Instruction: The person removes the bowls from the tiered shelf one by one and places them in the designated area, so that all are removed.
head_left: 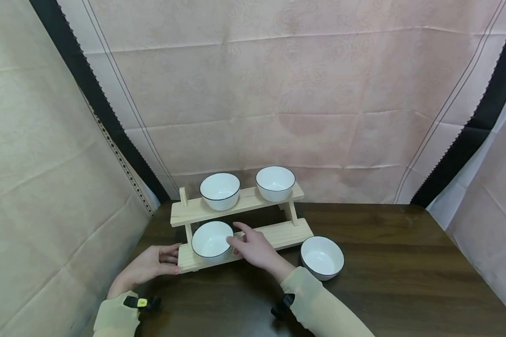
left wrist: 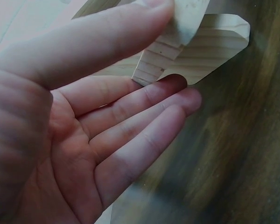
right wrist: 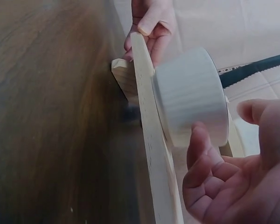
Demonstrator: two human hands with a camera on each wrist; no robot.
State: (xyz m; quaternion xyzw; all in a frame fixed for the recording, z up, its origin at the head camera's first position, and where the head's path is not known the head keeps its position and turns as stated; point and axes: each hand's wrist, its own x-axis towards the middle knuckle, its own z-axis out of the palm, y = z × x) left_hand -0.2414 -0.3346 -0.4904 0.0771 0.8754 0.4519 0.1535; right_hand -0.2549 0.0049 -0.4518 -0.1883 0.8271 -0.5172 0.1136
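A two-tier wooden shelf (head_left: 284, 234) stands on the table, and a white bowl with a dark rim (head_left: 212, 238) sits at the left of its lower board. My left hand (head_left: 153, 263) grips the left end of that board, thumb on one side and fingers on the other; the left wrist view shows the board end (left wrist: 149, 65) by the fingertips. At the right side of the bowl is my right hand (head_left: 253, 245), fingers loosely spread. In the right wrist view its fingers (right wrist: 200, 144) lie close against the bowl wall (right wrist: 189, 98); whether they touch cannot be told.
Two more white bowls, a left one (head_left: 220, 192) and a right one (head_left: 275, 184), sit on the upper board (head_left: 246, 199). Another white bowl (head_left: 322, 258) stands on the dark wooden table (head_left: 388, 267), right of the shelf. Pale cloth walls (head_left: 303, 93) enclose the back and sides.
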